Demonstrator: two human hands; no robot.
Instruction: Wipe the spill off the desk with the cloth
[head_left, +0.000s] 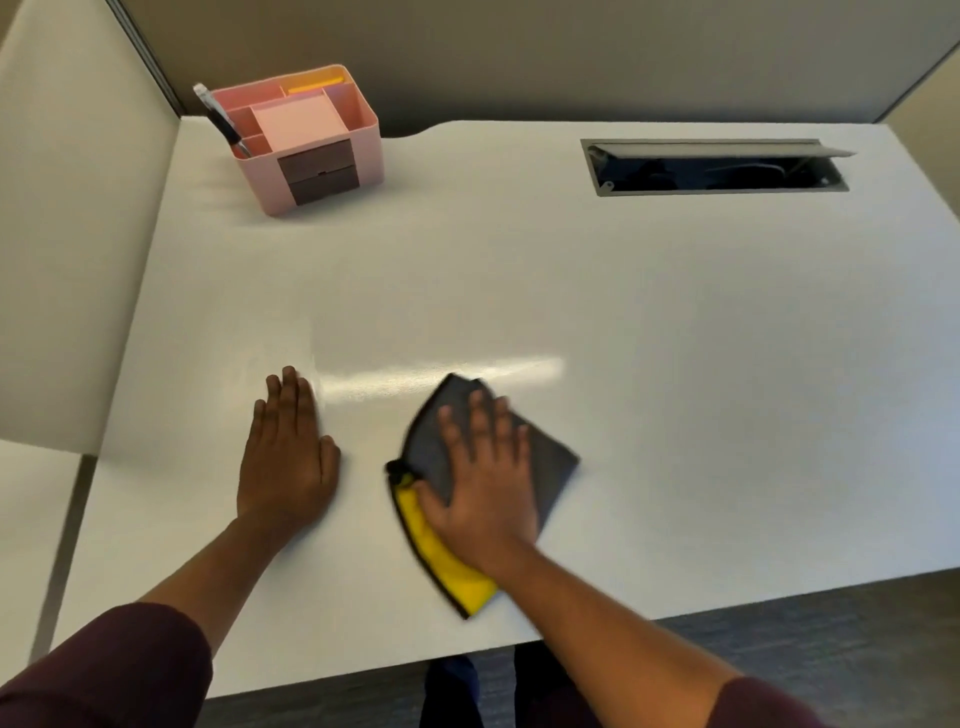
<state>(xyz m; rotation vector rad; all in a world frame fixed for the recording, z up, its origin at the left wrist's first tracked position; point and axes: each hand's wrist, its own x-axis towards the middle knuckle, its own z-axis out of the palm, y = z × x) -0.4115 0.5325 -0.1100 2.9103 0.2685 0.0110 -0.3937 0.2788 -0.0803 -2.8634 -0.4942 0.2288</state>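
White cubicle desk (519, 291), your left hand (288, 457) flat on it, fingers straight, your right hand (483, 483) spread, pressing the grey-and-yellow cloth (550, 467) down.

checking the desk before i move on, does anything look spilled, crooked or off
No spill shows on the desk; the bright streak near the hands looks like glare. The cable hatch at the back right stands open, its lid tipped up. The pink organizer sits turned at an angle. The cloth is folded over, its yellow side showing.
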